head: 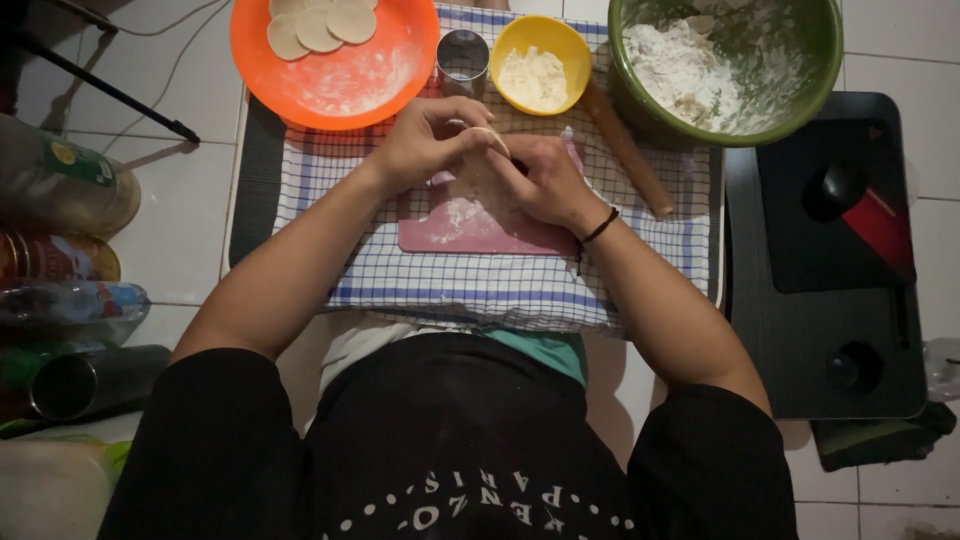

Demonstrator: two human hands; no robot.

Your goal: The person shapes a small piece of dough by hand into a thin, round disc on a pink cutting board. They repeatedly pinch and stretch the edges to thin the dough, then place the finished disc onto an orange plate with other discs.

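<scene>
The left hand (425,140) and the right hand (545,180) meet over the pink cutting board (470,235), and both pinch one thin round of dough (490,136) between the fingertips, so both hands are closed on it. The round is held in the air just above the board, not lying on it.

I think the dough could tear or stretch out of shape if the fingers pull apart too strongly, because it looks very thin. It could also stick to the fingers where there is little flour.

The room around the hands is narrow. Just beyond them, on the far side, stand a metal ring cutter (462,62) and a small yellow bowl of flour (540,65); a wooden rolling pin (625,150) lies just right of the right hand. An elbow moving outward may push the pin or the green mixing bowl (815,75). The orange plate (335,60) with cut rounds is at far left. The near part of the checked cloth (480,290) is free.
</scene>
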